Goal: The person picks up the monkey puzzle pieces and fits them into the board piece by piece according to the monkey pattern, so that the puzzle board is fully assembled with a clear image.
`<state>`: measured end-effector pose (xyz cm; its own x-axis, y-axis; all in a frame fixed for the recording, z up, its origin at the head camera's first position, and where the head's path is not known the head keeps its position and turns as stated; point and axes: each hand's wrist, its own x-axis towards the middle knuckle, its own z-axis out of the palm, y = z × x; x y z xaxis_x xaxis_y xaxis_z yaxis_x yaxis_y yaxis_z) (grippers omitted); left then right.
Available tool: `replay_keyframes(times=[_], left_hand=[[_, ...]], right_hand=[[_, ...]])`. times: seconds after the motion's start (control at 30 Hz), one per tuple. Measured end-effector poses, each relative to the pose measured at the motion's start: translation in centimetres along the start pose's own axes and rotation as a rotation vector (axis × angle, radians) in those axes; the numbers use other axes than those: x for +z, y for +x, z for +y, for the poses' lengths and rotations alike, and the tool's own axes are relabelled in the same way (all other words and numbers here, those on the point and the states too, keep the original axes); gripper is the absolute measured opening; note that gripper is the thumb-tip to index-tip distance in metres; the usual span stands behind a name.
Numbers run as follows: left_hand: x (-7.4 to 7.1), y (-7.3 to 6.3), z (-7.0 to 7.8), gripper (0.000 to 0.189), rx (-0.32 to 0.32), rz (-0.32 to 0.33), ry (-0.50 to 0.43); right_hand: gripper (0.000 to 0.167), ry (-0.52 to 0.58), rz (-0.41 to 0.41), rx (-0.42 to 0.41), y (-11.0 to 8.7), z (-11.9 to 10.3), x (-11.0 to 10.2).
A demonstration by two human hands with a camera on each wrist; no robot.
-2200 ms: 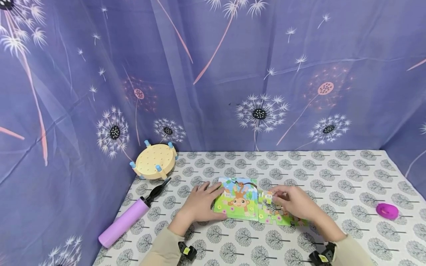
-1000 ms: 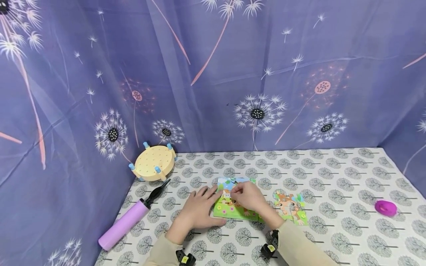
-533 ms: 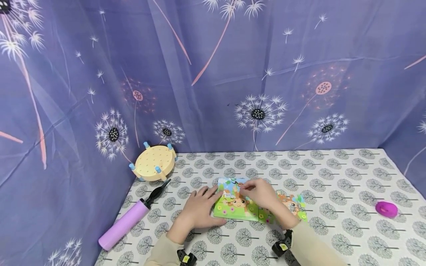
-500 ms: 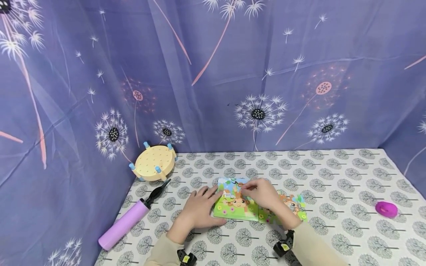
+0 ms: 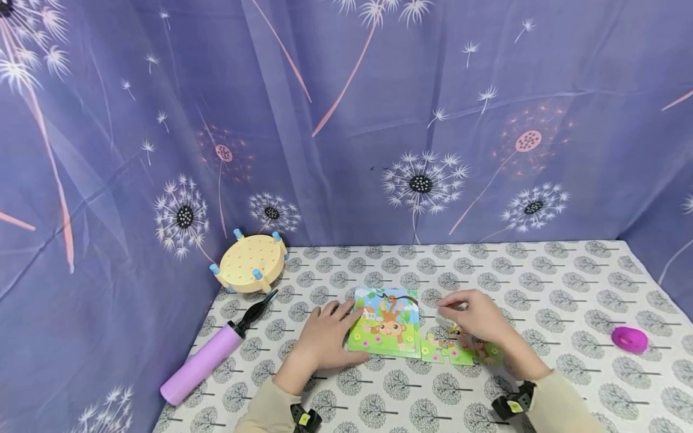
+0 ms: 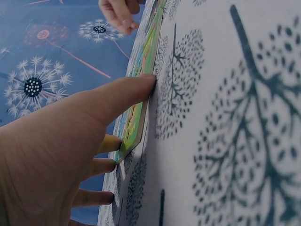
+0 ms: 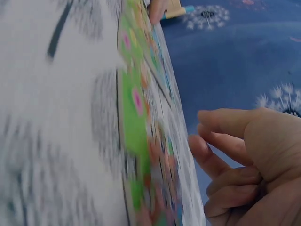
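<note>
A square jigsaw puzzle board [image 5: 379,346] with a monkey picture lies flat on the table. My left hand [image 5: 325,340] rests at its left edge, fingers spread, the thumb touching the near left corner. Several puzzle pieces [image 5: 460,356] lie against the board's right side, with green grass and brown monkey parts on them. Above these pieces hovers my right hand [image 5: 476,317], which covers some of them. In the right wrist view, its thumb and index finger stand slightly apart, with nothing visible between them.
A purple hand pump [image 5: 203,364] with a black nozzle lies at the left. Behind it stands a round yellow pegged board [image 5: 251,263] with blue-tipped legs. A magenta oval object [image 5: 630,340] sits at the right. A dandelion-print curtain [image 5: 335,150] hangs behind the table.
My right hand carried a house-picture piece from the right onto the board, then withdrew rightward over the loose pieces. The left hand stayed at the board's left edge.
</note>
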<state>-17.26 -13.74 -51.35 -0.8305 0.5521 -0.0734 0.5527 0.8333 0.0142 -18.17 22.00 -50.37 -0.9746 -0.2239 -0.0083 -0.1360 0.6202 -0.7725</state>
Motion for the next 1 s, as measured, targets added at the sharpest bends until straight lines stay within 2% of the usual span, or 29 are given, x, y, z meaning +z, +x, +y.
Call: replay_keyframes(times=[0.3,0.6,0.8,1.0], left_hand=[[0.1,0.5,0.2,0.103,0.000,0.006,-0.032],[-0.2,1.3,1.0,0.102,-0.001,-0.024,-0.010],[-0.1,1.7,1.4,0.098,0.009,-0.029,0.013],[0.0,2.1,1.3,0.101,0.025,-0.022,-0.024]], right_hand=[[0.034,-0.046,-0.083,0.013,-1.5,2.0,-2.0],[0.051,0.050,-0.168,0.122,-2.0,2.1,-2.4],[0.055,-0.044,-0.148,0.108,-2.1,2.4,-2.7],[0.047,-0.151,-0.126,0.078,-2.0,2.7,-2.8]])
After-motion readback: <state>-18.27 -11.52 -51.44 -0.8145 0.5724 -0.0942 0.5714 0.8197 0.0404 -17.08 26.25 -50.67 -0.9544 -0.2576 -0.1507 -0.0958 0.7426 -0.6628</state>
